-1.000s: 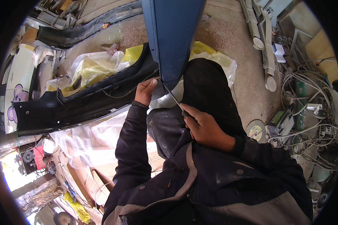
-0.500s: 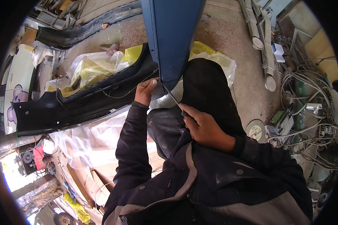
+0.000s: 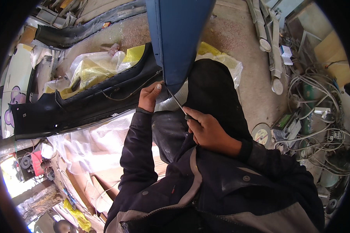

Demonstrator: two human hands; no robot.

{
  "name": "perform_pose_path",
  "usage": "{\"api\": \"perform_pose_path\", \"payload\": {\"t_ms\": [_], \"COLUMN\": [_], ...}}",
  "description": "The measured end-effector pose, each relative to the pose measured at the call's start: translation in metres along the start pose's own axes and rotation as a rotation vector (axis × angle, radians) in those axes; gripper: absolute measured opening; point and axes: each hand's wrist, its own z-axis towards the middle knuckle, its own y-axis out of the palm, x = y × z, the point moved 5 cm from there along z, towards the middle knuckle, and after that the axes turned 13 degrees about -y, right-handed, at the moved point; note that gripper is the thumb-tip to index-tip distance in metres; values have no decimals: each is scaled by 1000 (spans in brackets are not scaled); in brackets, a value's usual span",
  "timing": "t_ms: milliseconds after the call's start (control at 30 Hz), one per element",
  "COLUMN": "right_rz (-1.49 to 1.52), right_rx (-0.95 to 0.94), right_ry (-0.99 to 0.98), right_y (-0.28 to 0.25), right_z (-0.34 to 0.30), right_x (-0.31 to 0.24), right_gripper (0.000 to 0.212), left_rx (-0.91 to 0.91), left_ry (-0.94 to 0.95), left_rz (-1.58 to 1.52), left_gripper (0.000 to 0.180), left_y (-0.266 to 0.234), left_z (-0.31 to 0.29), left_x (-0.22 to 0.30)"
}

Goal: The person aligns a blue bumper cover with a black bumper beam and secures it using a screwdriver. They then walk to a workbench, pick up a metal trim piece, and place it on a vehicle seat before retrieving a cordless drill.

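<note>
A long blue panel (image 3: pixel 177 42) comes down from the top middle and narrows to a corner between my hands. My right hand (image 3: pixel 214 134) is closed around the dark handle of a screwdriver (image 3: pixel 177 101), whose thin metal shaft slants up and left to that lower corner. At the panel's left edge, my left hand (image 3: pixel 148 98) has thumb and fingers pressed together; what they pinch is too small to make out. Behind my left hand lies a black car bumper (image 3: pixel 77 112), with a thin cable (image 3: pixel 126 98) running along it.
Clear and yellow plastic wrap (image 3: pixel 93 73) lies beneath and around the bumper. Another dark bumper (image 3: pixel 70 37) is farther back. Metal bars (image 3: pixel 271 50) stretch along the floor at right, near tangled hoses (image 3: pixel 319 93) and a round disc (image 3: pixel 261 134). My knee (image 3: pixel 214 83) is beside the panel.
The view has shifted slightly, so the surroundings sit a little farther left. Both hands keep nearly the same places at the panel's lower corner, and the screwdriver stays in my right hand.
</note>
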Motion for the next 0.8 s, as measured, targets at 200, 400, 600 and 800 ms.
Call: {"api": "perform_pose_path", "payload": {"t_ms": [200, 400, 600, 800], "right_rz": [154, 245, 378, 454], "right_rx": [-23, -4, 40, 93], "right_ry": [167, 311, 423, 506], "right_y": [1, 2, 3, 3], "right_z": [6, 8, 17, 19], "right_x": [-7, -14, -24, -18], "right_gripper": [51, 52, 54, 53], "left_rx": [66, 168, 231, 283], "left_ry": [68, -56, 59, 72], "left_rz": [31, 53, 49, 70], "left_gripper": [49, 51, 50, 48], "left_y": [10, 14, 22, 27], "left_z": [-5, -6, -5, -1], "left_x": [1, -6, -2, 1]}}
